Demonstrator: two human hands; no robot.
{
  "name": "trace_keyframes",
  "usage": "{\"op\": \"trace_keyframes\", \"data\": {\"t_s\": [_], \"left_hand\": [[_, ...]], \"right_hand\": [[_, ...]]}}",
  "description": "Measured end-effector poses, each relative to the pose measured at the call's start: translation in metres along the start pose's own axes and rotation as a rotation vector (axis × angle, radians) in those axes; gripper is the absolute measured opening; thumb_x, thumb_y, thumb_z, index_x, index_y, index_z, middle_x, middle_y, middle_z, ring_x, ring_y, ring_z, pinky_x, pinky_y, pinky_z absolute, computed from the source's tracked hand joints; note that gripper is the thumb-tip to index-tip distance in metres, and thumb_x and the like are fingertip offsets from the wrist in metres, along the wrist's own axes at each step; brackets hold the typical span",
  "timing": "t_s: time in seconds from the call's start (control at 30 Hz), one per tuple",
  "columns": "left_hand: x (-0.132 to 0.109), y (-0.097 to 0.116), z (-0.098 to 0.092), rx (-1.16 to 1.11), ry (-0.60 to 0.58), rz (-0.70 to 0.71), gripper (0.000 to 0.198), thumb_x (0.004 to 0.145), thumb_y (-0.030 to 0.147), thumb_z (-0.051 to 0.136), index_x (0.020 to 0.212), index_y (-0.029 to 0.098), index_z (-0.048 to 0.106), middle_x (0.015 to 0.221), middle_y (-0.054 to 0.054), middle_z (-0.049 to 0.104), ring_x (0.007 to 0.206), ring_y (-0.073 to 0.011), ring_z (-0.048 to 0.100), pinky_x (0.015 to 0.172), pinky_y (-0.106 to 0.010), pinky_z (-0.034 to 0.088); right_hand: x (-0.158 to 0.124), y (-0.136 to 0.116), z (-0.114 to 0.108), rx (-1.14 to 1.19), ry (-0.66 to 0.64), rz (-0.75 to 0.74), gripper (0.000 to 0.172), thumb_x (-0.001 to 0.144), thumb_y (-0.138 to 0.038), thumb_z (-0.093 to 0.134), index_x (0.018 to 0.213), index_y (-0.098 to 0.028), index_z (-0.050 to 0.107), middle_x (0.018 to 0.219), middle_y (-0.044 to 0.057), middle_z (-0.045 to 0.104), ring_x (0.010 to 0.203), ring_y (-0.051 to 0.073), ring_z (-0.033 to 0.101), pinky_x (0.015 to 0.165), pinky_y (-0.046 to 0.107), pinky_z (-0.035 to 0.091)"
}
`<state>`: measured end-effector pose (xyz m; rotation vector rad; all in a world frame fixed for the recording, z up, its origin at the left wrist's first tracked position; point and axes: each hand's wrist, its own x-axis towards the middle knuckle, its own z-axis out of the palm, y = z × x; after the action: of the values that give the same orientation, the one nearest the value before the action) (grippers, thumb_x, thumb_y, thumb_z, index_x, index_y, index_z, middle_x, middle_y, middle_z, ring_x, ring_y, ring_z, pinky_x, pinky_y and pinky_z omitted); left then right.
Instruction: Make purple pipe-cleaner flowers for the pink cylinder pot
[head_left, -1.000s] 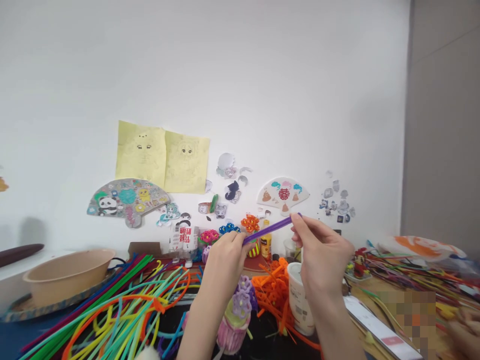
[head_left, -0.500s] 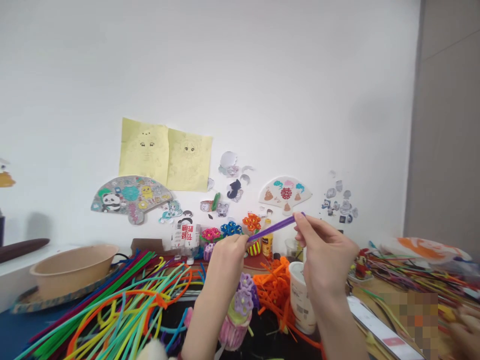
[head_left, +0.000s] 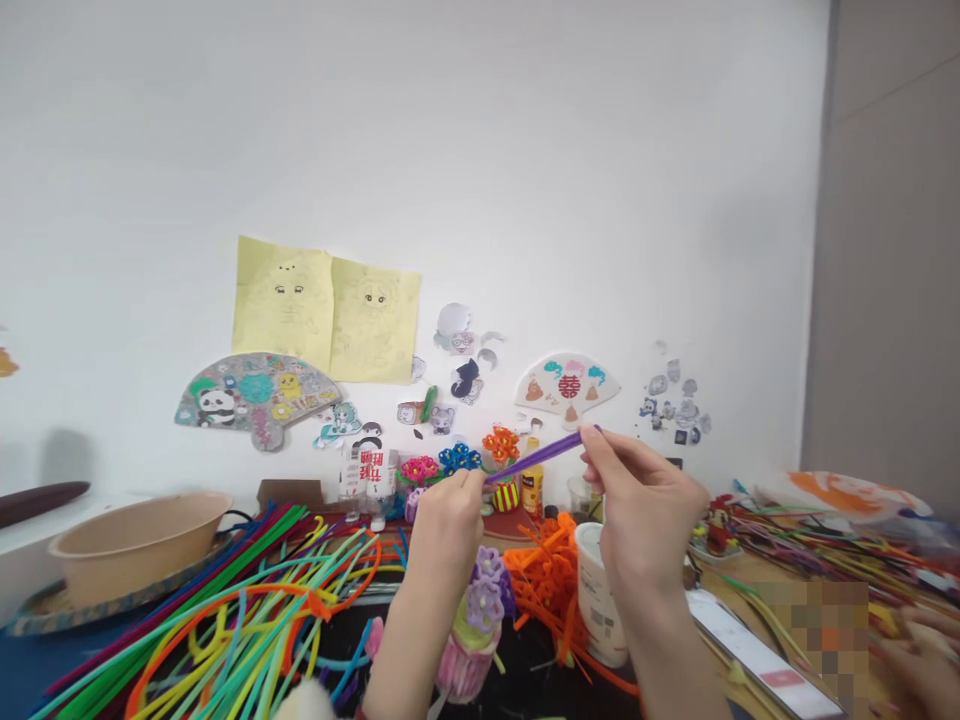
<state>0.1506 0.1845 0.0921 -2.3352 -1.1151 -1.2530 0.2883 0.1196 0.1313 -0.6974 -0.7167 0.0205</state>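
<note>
A purple pipe cleaner (head_left: 536, 455), looking doubled over, stretches between my two hands above the table. My left hand (head_left: 452, 515) is closed on its lower left end, seen from the back so the fingertips are hidden. At the upper right end, the thumb and forefinger of my right hand (head_left: 645, 490) pinch it. Below and between my hands stands a pink pot with lilac pipe-cleaner flowers (head_left: 484, 605), partly covered by my left forearm. Orange pipe-cleaner pieces (head_left: 551, 570) lie in a heap beside a white paper cup (head_left: 600, 600).
Many coloured pipe cleaners (head_left: 255, 620) spread at the left near a beige basin (head_left: 142, 535). Small flower pots (head_left: 507, 495) and bottles line the wall. A phone (head_left: 761, 650) lies at the right, close to another person's hand (head_left: 926, 660).
The view has shifted slightly, so everything sits a little further left. Both hands keep the same hold on the purple pipe cleaner.
</note>
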Motion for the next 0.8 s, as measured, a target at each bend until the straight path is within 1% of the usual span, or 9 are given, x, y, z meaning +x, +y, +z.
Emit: {"op": "trace_keyframes", "data": {"t_s": [0.1, 0.17, 0.23, 0.3, 0.4, 0.5, 0.6, 0.73, 0.8], "left_hand": [[0.001, -0.003, -0.002, -0.061, 0.009, -0.016, 0.018, 0.089, 0.008, 0.049, 0.081, 0.013, 0.064, 0.075, -0.007, 0.067, 0.072, -0.0226, 0.065, 0.064, -0.032, 0.045], [0.002, -0.007, -0.005, -0.117, 0.010, -0.018, 0.013, 0.091, 0.017, 0.053, 0.090, 0.014, 0.065, 0.083, -0.007, 0.069, 0.079, -0.0231, 0.066, 0.069, -0.033, 0.046], [0.003, -0.013, -0.008, -0.176, 0.008, -0.020, 0.016, 0.090, 0.018, 0.057, 0.103, 0.014, 0.064, 0.096, -0.008, 0.070, 0.089, -0.0236, 0.066, 0.076, -0.033, 0.047], [0.004, -0.019, -0.012, -0.238, -0.001, -0.027, 0.020, 0.089, 0.017, 0.058, 0.108, 0.014, 0.064, 0.100, -0.008, 0.071, 0.091, -0.0222, 0.066, 0.079, -0.033, 0.046], [0.005, -0.024, -0.019, -0.335, -0.032, -0.045, 0.016, 0.088, 0.024, 0.061, 0.100, 0.017, 0.068, 0.084, -0.002, 0.072, 0.074, -0.0164, 0.065, 0.070, -0.027, 0.047], [0.007, -0.022, -0.023, -0.581, -0.072, -0.104, 0.015, 0.086, 0.031, 0.063, 0.088, 0.019, 0.071, 0.069, 0.001, 0.069, 0.062, -0.0132, 0.060, 0.062, -0.023, 0.044], [0.008, -0.019, -0.022, -0.811, -0.081, -0.167, 0.025, 0.087, 0.036, 0.057, 0.078, 0.017, 0.069, 0.066, 0.000, 0.067, 0.059, -0.0127, 0.057, 0.060, -0.023, 0.043], [0.008, -0.017, -0.018, -0.914, -0.071, -0.229, 0.029, 0.085, 0.041, 0.056, 0.077, 0.015, 0.066, 0.065, -0.002, 0.067, 0.053, -0.0125, 0.055, 0.054, -0.023, 0.043], [0.008, -0.017, -0.018, -0.953, -0.062, -0.260, 0.030, 0.083, 0.043, 0.056, 0.076, 0.014, 0.065, 0.065, -0.003, 0.067, 0.053, -0.0123, 0.054, 0.052, -0.023, 0.042]], "right_hand": [[-0.001, 0.000, 0.000, 0.011, 0.002, 0.011, 0.019, 0.061, -0.030, 0.083, 0.070, -0.015, 0.077, 0.059, 0.000, 0.067, 0.051, 0.011, 0.051, 0.049, 0.025, 0.043], [0.000, 0.000, 0.000, 0.036, 0.013, 0.027, 0.022, 0.059, -0.032, 0.085, 0.072, -0.015, 0.077, 0.057, 0.000, 0.066, 0.050, 0.010, 0.050, 0.047, 0.024, 0.042], [0.002, -0.001, 0.000, 0.071, 0.036, 0.047, 0.026, 0.056, -0.033, 0.087, 0.072, -0.015, 0.077, 0.055, -0.001, 0.065, 0.048, 0.010, 0.049, 0.044, 0.024, 0.039], [0.004, 0.000, 0.000, 0.110, 0.058, 0.063, 0.028, 0.054, -0.033, 0.089, 0.070, -0.015, 0.076, 0.053, -0.001, 0.063, 0.047, 0.009, 0.048, 0.043, 0.023, 0.037], [0.009, 0.004, -0.002, 0.164, 0.054, 0.099, 0.030, 0.052, -0.033, 0.090, 0.071, -0.015, 0.077, 0.052, -0.002, 0.061, 0.048, 0.008, 0.047, 0.044, 0.023, 0.036], [0.012, 0.011, -0.003, 0.193, 0.032, 0.150, 0.030, 0.052, -0.033, 0.090, 0.072, -0.015, 0.077, 0.053, -0.002, 0.061, 0.050, 0.008, 0.047, 0.047, 0.022, 0.037], [0.013, 0.017, -0.003, 0.224, 0.014, 0.193, 0.030, 0.052, -0.032, 0.090, 0.072, -0.015, 0.076, 0.055, -0.003, 0.061, 0.052, 0.007, 0.048, 0.050, 0.021, 0.039], [0.013, 0.020, -0.003, 0.290, 0.001, 0.225, 0.029, 0.052, -0.030, 0.091, 0.071, -0.015, 0.075, 0.057, -0.002, 0.062, 0.053, 0.007, 0.050, 0.051, 0.019, 0.042], [0.014, 0.022, -0.003, 0.327, -0.053, 0.252, 0.029, 0.052, -0.031, 0.091, 0.070, -0.015, 0.075, 0.058, -0.003, 0.062, 0.054, 0.006, 0.051, 0.051, 0.017, 0.043]]}}
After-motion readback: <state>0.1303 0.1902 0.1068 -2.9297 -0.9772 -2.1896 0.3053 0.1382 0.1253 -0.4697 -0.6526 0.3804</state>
